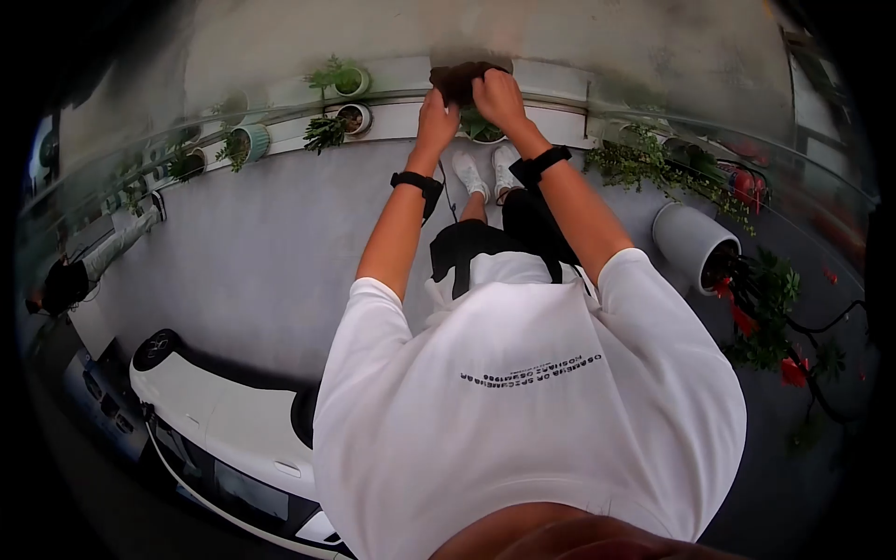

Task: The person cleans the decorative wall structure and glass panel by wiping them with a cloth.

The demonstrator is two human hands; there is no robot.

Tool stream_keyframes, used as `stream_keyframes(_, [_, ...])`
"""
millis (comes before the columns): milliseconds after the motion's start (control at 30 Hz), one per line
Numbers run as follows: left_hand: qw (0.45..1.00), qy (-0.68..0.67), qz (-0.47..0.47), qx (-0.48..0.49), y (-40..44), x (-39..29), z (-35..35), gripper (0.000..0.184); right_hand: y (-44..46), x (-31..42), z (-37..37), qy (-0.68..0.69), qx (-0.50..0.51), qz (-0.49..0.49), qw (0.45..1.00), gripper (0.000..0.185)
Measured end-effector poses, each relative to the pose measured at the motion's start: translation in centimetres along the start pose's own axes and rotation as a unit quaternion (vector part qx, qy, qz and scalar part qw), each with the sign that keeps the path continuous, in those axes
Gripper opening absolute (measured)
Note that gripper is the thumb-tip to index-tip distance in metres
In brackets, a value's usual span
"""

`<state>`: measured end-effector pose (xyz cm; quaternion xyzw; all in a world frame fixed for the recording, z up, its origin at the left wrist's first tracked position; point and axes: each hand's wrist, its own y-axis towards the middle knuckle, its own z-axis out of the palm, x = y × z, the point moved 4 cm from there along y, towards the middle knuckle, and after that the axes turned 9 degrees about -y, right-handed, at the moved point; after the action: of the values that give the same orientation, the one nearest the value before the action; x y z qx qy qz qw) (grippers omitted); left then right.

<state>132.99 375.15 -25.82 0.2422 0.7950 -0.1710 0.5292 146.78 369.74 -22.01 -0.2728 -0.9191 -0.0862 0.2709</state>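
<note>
Both my arms reach forward, to the top of the head view. A dark brown cloth (457, 82) is bunched between my hands, against or close to a glass panel (635, 56); whether it touches the glass I cannot tell. My left hand (438, 121) is closed at the cloth's lower left edge. On its right side my right hand (500, 98) grips it with curled fingers. Each wrist carries a black band. Directly below the hands, a potted plant (478, 128) is partly hidden by them.
Potted plants, including a ribbed pot (250, 142) and a white pot (355, 119), line the glass foot. At right a large grey pot (695, 245) with red flowers lies tilted in view. A white car (233, 411) is lower left; another person (70, 280) is far left.
</note>
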Motion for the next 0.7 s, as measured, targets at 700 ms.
stream_keyframes(700, [0.983,-0.081,0.132,-0.100,-0.1,-10.9,4.1,0.044,-1.7,3.5,-10.6,0.198,-0.038,-0.092,0.975,0.035])
